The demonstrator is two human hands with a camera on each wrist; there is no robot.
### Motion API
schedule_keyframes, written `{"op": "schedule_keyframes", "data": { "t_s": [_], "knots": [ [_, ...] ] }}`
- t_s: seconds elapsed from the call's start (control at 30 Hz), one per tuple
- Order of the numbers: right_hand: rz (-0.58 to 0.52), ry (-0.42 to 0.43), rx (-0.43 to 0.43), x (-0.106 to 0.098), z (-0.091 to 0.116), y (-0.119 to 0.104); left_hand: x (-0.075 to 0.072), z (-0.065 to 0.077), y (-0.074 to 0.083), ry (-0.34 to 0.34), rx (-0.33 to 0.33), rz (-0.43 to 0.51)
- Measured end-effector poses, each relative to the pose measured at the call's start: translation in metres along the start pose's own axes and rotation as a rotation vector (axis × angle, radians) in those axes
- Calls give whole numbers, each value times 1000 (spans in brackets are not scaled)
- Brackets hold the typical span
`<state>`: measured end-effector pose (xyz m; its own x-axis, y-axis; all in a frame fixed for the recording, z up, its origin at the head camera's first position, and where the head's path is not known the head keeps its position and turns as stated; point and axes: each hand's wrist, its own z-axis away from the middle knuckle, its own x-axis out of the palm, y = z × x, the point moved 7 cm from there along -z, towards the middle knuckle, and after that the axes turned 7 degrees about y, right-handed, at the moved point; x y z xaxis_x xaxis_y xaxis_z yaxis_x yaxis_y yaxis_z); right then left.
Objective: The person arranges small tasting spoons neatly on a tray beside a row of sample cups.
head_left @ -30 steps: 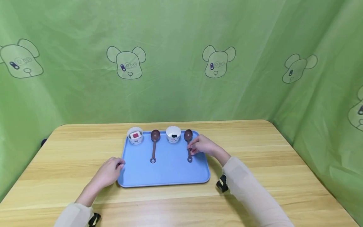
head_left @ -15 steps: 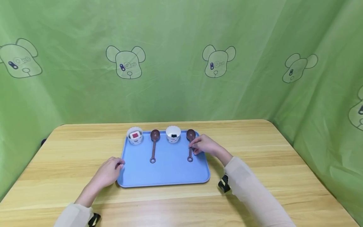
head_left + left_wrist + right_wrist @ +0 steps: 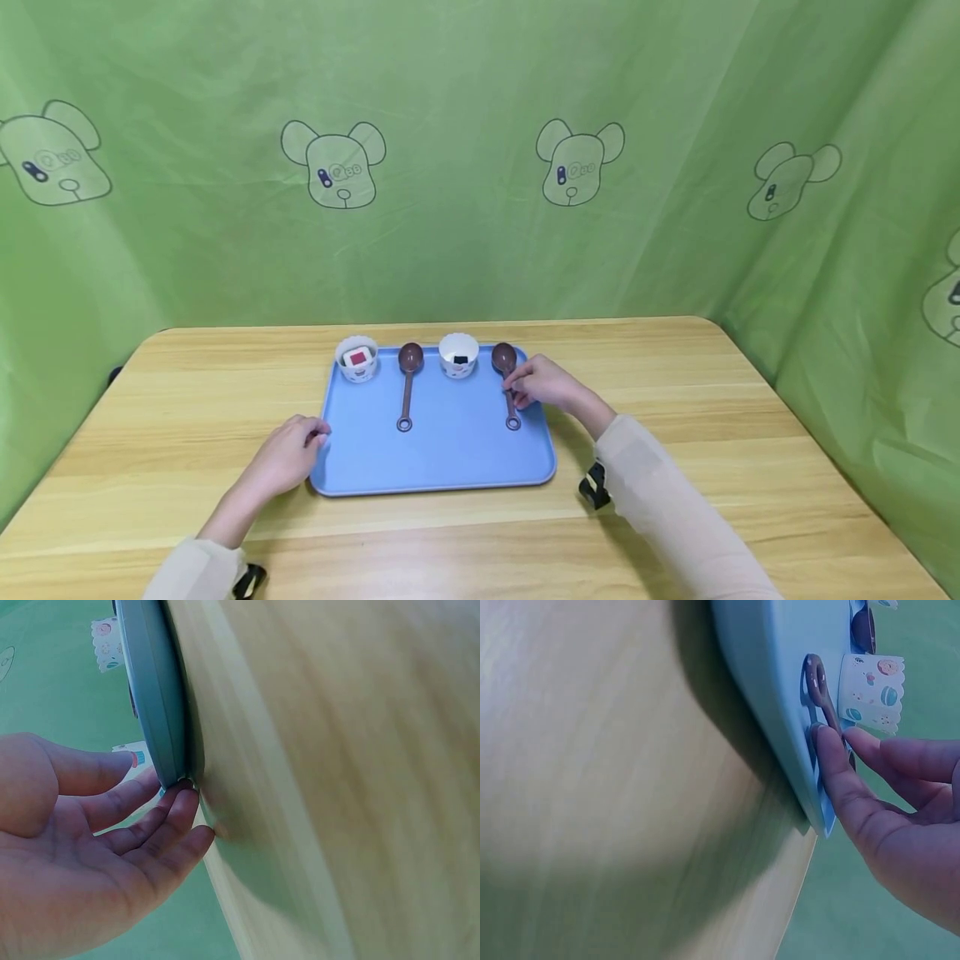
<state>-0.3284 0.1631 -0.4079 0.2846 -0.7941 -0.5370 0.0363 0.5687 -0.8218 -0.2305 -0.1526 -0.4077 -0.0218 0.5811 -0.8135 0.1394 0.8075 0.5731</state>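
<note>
A brown spoon [image 3: 504,357] lies at the right of the blue tray [image 3: 435,458], its ringed handle pointing toward the person. My right hand [image 3: 543,383] pinches that handle between thumb and fingers, low over the tray, as the right wrist view also shows. At the tray's left rim my left hand [image 3: 288,454] holds the edge, with several fingertips [image 3: 184,799] against the outer wall and the thumb on the inner side. Another brown spoon [image 3: 410,358] lies between two white scalloped paper cups. The left cup [image 3: 359,372] has a white block with a red square in it.
The second cup [image 3: 458,367], beside the gripped spoon, contains something with a black top. The tray stands near the far edge of the wooden table [image 3: 420,550]. A green curtain [image 3: 465,258] with bear-head prints surrounds the table's back and sides.
My right hand has shifted the spoon slightly to the right, and its handle end has swung right, so the spoon now slants. The left hand stays at the tray's rim.
</note>
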Motion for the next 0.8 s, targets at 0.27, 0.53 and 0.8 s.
{"op": "schedule_keyframes", "data": {
  "t_s": [0.27,0.53,0.8],
  "knots": [
    [7,0,-9,-3,0,3,1,-1,2,-7,8,-1],
    [40,31,-29,-11,5,1,0,0,2,-8,-1,-1],
    [18,36,-29,-19,10,2,1,-1,-1,-7,0,9]
  ]
}}
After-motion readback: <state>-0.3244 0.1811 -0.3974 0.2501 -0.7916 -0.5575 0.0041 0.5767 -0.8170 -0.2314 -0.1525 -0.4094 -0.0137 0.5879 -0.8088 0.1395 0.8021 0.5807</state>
